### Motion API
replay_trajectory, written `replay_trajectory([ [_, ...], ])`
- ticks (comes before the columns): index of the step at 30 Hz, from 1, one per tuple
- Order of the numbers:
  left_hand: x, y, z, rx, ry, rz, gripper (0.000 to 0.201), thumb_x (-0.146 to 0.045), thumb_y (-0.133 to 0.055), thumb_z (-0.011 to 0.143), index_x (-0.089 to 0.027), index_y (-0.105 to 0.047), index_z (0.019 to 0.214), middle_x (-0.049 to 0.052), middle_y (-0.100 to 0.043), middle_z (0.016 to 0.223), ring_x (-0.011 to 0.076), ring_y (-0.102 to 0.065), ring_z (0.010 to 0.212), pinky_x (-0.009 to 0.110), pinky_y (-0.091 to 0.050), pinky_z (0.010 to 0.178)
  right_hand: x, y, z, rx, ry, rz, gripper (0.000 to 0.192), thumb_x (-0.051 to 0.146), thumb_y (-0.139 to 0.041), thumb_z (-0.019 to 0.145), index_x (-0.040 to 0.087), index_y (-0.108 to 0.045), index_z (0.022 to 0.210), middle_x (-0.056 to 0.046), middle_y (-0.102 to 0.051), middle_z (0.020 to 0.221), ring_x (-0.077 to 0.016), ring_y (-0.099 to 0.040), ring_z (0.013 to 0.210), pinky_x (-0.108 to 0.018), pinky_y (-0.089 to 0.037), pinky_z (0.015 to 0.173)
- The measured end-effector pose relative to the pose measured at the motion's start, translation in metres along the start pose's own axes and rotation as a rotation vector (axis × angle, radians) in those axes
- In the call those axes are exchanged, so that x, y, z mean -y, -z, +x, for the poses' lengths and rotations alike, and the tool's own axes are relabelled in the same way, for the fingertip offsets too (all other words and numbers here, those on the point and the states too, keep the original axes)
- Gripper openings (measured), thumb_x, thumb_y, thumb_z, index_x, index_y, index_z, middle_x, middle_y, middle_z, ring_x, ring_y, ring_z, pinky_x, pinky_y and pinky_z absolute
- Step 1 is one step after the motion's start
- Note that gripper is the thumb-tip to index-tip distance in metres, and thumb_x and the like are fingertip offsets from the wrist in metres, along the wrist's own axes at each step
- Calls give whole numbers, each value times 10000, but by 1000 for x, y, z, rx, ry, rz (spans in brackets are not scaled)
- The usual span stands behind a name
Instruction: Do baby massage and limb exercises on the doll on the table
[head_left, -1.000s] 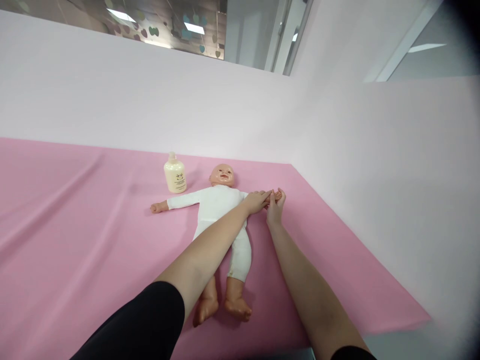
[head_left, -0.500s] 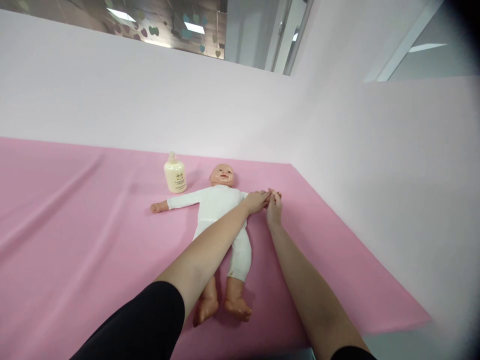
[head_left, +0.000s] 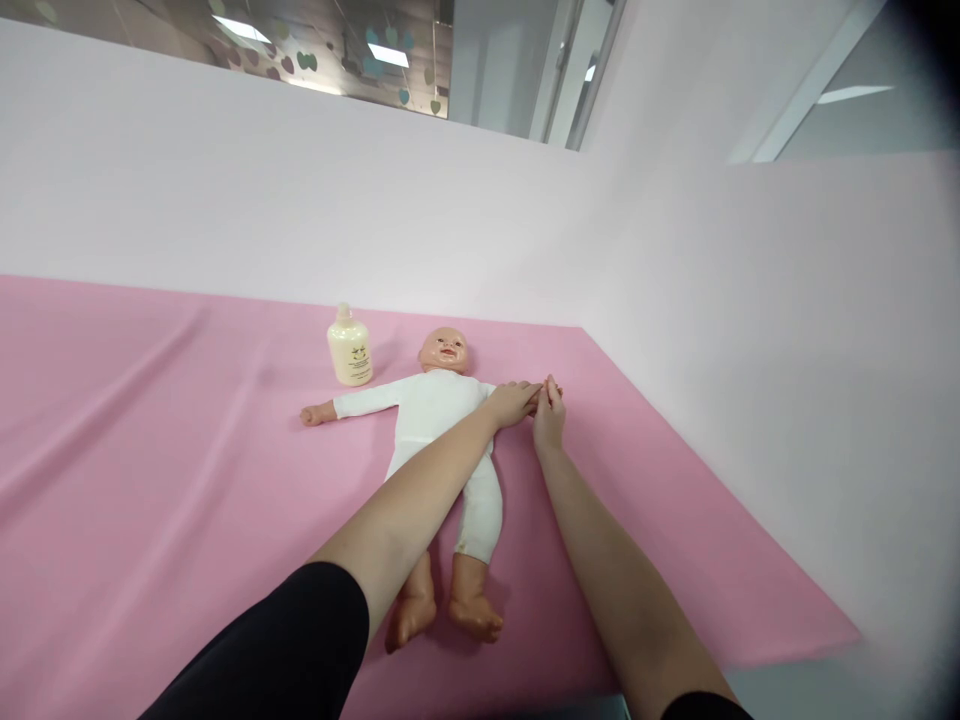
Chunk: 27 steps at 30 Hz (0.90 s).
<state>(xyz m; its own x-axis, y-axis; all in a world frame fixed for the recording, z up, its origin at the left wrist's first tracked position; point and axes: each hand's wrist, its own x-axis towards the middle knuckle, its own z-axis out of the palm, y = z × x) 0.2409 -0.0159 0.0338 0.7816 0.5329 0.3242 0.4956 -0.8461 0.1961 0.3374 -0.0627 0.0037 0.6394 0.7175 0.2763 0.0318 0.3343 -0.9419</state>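
A baby doll [head_left: 435, 405] in a white bodysuit lies on its back on the pink cloth [head_left: 150, 450], head toward the wall, arms spread, bare feet toward me. My left hand [head_left: 512, 402] reaches across its body and rests on the doll's outstretched arm on the right side. Beside it my right hand [head_left: 549, 418] has its fingers closed over the doll's small hand, which is mostly hidden. A cream lotion bottle [head_left: 349, 348] stands upright left of the doll's head.
A pale wall rises behind the cloth and along the right side [head_left: 750, 350]. The cloth's right edge [head_left: 712, 480] runs diagonally toward me, and its near right corner ends at about [head_left: 855, 632].
My right hand's thumb and fingers, spread apart a second ago, have closed in over the doll's hand. The left hand and the doll have barely moved.
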Motion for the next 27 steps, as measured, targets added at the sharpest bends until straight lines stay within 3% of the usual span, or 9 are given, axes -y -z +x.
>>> replay_trajectory([
  [5,0,-1,0,-1,11,27,397,-322,-347,954,-159,-427,1306,103,-600,1177,215,-598,1007,341,-453,882,-1,1,0,58,68,-85,446,359,-460,854,119,-604,1201,-108,-565,1274,-194,-390,1284,-370,-331,1074],
  [8,-1,0,0,12,16,41,375,-311,-352,953,-154,-440,1282,111,-597,1181,213,-595,1025,342,-449,898,-3,1,1,80,84,-112,429,346,-443,861,119,-618,1181,-102,-579,1260,-194,-389,1286,-387,-288,1102],
  [19,-2,0,0,9,54,44,348,-286,-368,946,-145,-463,1250,109,-602,1185,213,-596,1025,332,-450,887,-7,1,2,107,62,-90,400,396,-504,808,216,-646,1137,-48,-524,1347,-206,-402,1314,-436,-366,1068],
  [23,-4,4,-1,1,69,20,348,-302,-355,951,-177,-465,1258,89,-597,1215,213,-596,1026,333,-445,878,-6,-1,1,100,55,-89,463,400,-519,803,245,-572,1236,-40,-449,1415,-206,-347,1356,-446,-355,1077],
  [27,-5,8,-2,12,136,15,326,-358,-354,952,-201,-509,1191,88,-616,1169,222,-601,1006,348,-445,849,-3,-2,-2,92,32,-43,639,400,-548,798,279,-368,1399,-63,-379,1465,-205,-325,1374,-438,-368,1068],
])
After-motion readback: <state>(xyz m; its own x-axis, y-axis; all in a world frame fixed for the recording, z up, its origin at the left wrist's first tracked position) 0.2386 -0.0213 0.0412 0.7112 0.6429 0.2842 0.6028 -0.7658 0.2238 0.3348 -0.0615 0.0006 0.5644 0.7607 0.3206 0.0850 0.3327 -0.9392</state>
